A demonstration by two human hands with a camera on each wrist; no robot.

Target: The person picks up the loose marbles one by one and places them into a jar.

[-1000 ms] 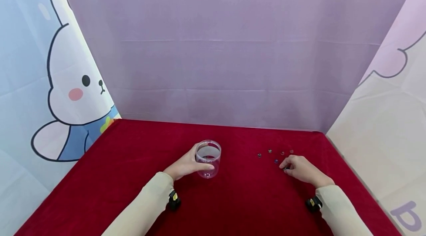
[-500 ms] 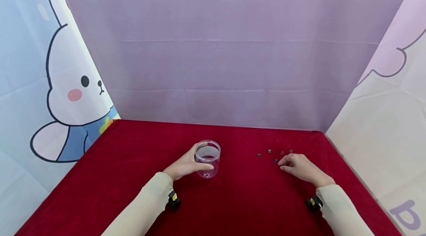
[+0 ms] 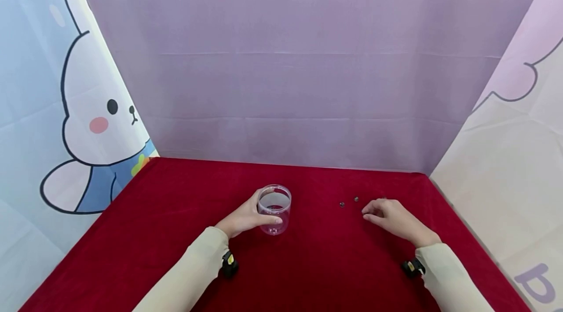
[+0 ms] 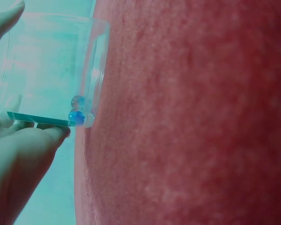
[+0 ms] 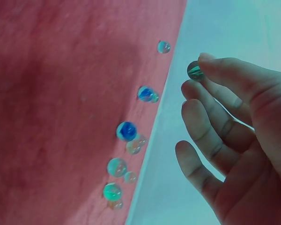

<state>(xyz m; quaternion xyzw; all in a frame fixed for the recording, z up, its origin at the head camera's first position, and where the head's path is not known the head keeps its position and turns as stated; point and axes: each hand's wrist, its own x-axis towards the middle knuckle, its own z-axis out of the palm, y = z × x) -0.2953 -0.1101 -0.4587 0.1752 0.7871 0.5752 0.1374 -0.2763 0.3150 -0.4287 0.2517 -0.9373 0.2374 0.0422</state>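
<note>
Glass marble [image 5: 194, 71] pinched, right hand [image 3: 393, 219] shifted leftward

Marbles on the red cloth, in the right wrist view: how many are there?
5, in a slanting line: top marble, upper blue marble, lower blue marble, fourth marble, lowest marble. None seems hidden.

My right hand [image 3: 393, 215] shifted forward and leftward, the pinched marble [image 5: 195, 71] gone from the spot on the red cloth [image 3: 316, 263] where it lay a second ago, part of the marble group [image 5: 127, 131] now hidden from my head view
</note>
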